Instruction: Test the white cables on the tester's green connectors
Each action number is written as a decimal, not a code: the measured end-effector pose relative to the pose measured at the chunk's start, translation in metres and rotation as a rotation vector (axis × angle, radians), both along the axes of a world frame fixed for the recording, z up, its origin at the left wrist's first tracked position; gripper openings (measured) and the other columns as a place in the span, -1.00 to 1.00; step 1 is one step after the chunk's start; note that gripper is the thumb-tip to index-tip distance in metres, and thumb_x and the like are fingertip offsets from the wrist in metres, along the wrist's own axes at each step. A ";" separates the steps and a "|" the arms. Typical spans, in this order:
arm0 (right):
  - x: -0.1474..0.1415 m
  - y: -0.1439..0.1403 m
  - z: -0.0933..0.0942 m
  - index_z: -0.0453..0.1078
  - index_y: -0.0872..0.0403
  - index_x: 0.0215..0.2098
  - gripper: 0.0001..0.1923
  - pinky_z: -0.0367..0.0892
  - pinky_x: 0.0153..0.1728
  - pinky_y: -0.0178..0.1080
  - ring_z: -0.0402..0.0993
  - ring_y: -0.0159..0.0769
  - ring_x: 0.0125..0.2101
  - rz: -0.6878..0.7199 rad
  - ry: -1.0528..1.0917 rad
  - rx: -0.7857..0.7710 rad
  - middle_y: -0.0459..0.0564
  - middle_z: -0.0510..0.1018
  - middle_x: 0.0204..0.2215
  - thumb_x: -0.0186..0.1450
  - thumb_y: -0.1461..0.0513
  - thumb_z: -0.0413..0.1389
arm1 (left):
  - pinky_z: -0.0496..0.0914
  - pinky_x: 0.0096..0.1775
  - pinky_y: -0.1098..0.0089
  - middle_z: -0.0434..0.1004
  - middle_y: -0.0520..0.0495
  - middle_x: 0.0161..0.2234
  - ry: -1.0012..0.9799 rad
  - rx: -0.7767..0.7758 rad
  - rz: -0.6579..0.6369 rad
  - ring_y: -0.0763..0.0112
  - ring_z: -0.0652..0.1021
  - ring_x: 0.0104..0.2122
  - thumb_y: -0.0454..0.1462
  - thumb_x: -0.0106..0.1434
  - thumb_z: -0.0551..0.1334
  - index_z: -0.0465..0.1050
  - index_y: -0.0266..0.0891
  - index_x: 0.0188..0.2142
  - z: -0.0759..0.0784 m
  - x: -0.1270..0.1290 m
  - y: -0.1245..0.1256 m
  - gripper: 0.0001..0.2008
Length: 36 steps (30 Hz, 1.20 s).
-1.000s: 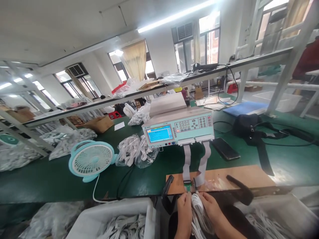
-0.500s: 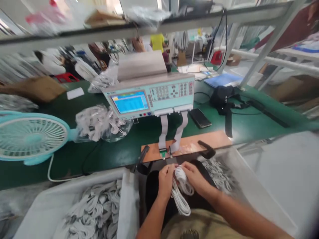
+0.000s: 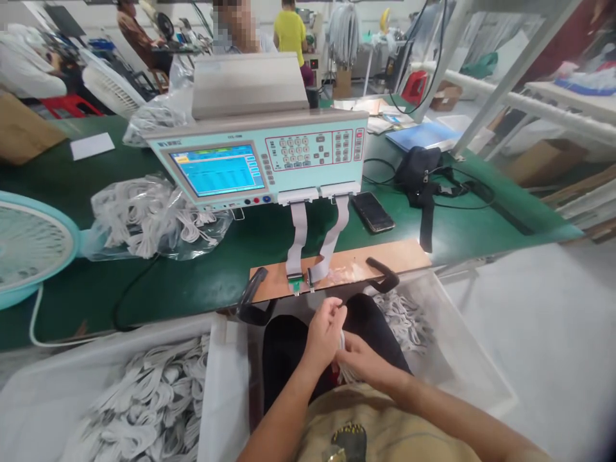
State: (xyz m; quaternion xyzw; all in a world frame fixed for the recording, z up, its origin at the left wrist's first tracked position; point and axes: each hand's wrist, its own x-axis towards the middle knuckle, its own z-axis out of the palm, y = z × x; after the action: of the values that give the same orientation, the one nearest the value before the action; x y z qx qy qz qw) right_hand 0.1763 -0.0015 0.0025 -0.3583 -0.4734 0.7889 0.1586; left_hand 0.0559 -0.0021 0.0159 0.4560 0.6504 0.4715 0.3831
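Low over my lap, a coiled bundle of white cable (image 3: 347, 373) is largely covered by my fingers. My right hand (image 3: 363, 360) is closed around it from the right side. Just above and to the left, my left hand (image 3: 327, 333) has its fingers curled together, and a strip of the white cable shows between the two palms. What sits at the left fingertips is too small to make out. Beyond my hands, two grey ribbon cables (image 3: 332, 237) run from a bench tester (image 3: 298, 154) with a lit blue screen to small connectors at the table edge.
White bins of cable coils stand on the left (image 3: 226, 378) and right (image 3: 476, 346). Two black clamps (image 3: 257, 298) hold a copper-coloured board (image 3: 404, 256) at the green table's (image 3: 481, 237) edge. A phone (image 3: 373, 212), bagged cables (image 3: 144, 218), a fan (image 3: 33, 244) and a black pouch (image 3: 418, 173) lie behind.
The view has tilted down and shifted. My hands have come closer together, the left now over the right, and the cable loops that hung below are mostly covered.
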 end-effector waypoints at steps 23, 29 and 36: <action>0.008 0.018 0.005 0.40 0.05 -0.22 -0.83 0.27 -0.24 -0.24 0.38 -0.27 -0.28 0.227 -0.084 1.234 0.05 0.47 -0.27 0.31 0.26 -0.01 | 0.30 -0.35 0.43 0.34 0.00 -0.48 -0.155 0.158 0.172 0.41 0.40 -0.44 -0.20 0.24 0.09 0.36 -0.23 -0.48 -0.018 -0.021 -0.061 -0.78; 0.002 0.030 0.045 0.37 0.13 -0.27 -0.74 0.20 -0.44 -0.32 0.35 -0.35 -0.48 0.661 -0.077 1.540 0.03 0.47 -0.44 0.37 0.32 -0.15 | 0.20 -0.52 0.53 0.26 0.11 -0.61 -0.612 -0.102 0.255 0.56 0.28 -0.61 -0.09 0.13 0.21 0.32 -0.24 -0.48 -0.016 -0.014 -0.053 -0.75; -0.007 0.038 0.057 0.34 0.16 -0.38 -0.83 0.14 -0.55 -0.34 0.30 -0.37 -0.55 0.854 -0.121 1.686 0.02 0.45 -0.47 0.29 0.37 -0.06 | 0.15 -0.58 0.57 0.23 0.14 -0.62 -0.831 -0.187 0.344 0.63 0.26 -0.65 -0.08 -0.05 0.33 0.28 -0.27 -0.53 -0.010 -0.011 -0.043 -0.66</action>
State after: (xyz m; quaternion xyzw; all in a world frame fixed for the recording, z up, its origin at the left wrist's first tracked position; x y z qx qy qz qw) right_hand 0.1697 0.0360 0.0593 0.0376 -0.9859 0.1584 0.0382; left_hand 0.0446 -0.0456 0.0060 0.0775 0.5475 0.6104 0.5671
